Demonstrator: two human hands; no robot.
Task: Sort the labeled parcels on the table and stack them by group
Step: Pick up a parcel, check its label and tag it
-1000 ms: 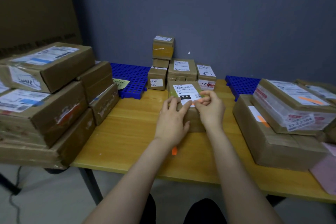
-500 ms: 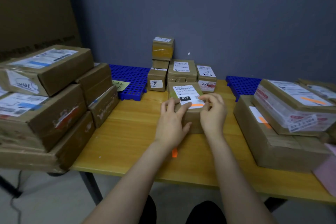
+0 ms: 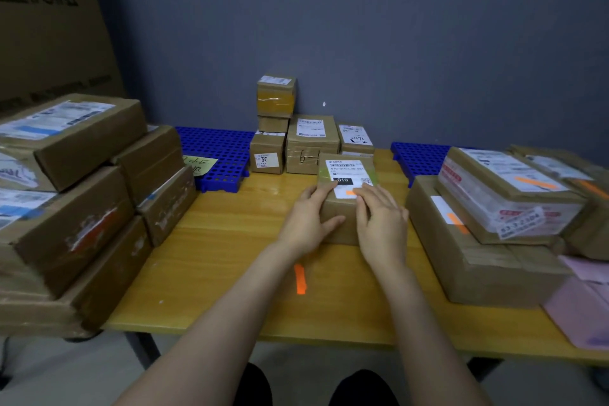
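Small brown cardboard parcel (image 3: pixel 339 208), long axis pointing away, is pressed by flat, uncurled left hand (image 3: pixel 306 224) and right hand (image 3: pixel 382 224), equally near.

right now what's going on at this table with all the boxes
A person is sorting parcels at a wooden table. Both hands are on a small brown parcel labelled 010 in the middle. The left hand steadies its left side, and the right hand lies flat over the label by an orange sticker. Bigger boxes sit in a left stack and a right stack, with small boxes at the back.
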